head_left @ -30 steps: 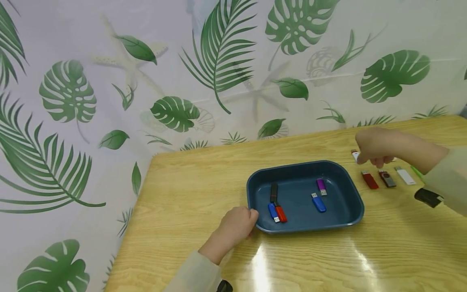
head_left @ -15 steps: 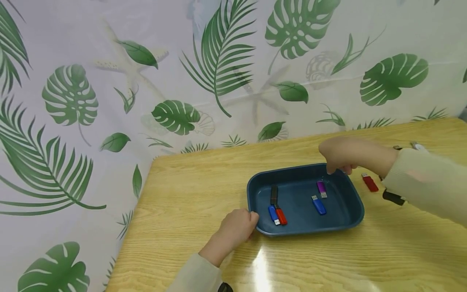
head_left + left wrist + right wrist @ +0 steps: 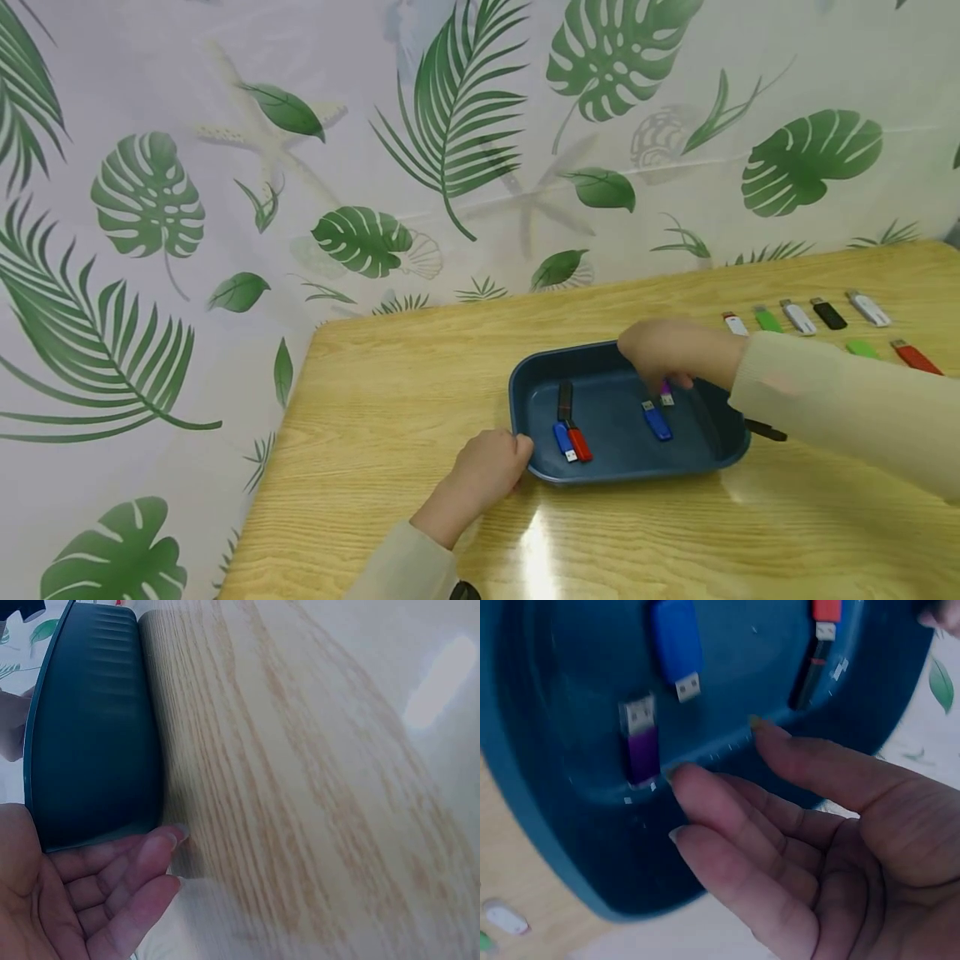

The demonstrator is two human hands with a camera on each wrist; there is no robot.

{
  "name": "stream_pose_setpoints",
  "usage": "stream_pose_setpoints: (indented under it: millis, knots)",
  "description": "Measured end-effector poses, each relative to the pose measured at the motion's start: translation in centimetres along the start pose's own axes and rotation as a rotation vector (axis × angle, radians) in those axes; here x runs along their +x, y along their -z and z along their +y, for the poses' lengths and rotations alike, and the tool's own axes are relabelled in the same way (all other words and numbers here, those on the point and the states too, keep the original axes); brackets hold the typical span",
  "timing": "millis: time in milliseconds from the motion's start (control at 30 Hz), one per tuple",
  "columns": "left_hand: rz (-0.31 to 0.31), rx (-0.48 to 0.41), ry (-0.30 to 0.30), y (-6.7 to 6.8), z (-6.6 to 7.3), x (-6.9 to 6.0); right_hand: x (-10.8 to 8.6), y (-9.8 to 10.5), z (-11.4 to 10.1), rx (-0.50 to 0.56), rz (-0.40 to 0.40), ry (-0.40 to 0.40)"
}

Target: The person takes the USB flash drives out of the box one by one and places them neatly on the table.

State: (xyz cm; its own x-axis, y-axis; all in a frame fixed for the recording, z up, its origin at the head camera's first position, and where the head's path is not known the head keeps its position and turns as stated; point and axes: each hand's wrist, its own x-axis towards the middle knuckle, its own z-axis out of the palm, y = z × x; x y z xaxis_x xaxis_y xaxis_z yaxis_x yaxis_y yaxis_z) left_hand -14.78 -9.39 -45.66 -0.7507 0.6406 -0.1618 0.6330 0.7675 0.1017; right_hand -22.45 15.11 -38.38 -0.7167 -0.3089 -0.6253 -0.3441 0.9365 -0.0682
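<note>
Five USB sticks (image 3: 657, 422) in the blue tray (image 3: 611, 442)

Your right hand (image 3: 667, 350) hangs over the tray, right of the frame's centre, fingers parted and gripping nothing, near the purple stick (image 3: 643, 756). Your left hand (image 3: 486, 463) grips the tray's lower-left corner. At that end lie a black stick (image 3: 565, 400), a blue stick (image 3: 562, 437) and a red stick (image 3: 580, 445). Loose sticks (image 3: 828, 313) lie on the table (image 3: 390, 392) toward the frame's right edge.

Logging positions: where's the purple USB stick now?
In the right wrist view, the purple USB stick lies inside the tray at picture left, beside a blue stick.
</note>
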Motion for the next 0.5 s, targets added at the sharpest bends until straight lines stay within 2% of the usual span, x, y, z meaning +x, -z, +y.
stream_pose_setpoints:
  millis: [167, 300, 433, 500]
  knots:
    - [-0.002, -0.011, 0.009, 0.0, -0.2, 0.1, 1.2, -0.7, -0.8, -0.059, -0.085, -0.004]
    - [0.008, -0.036, 0.011, -0.1, -0.3, 0.2, 1.8, -1.2, -1.0, -0.042, -0.087, -0.018]
    - [0.005, 0.049, -0.028, 0.0, -0.3, 0.2, 2.5, -2.1, -0.9, 0.038, -0.096, -0.047]
    - [0.007, 0.072, -0.04, 0.1, -0.2, 0.2, 2.9, -2.4, -0.7, 0.038, -0.113, -0.064]
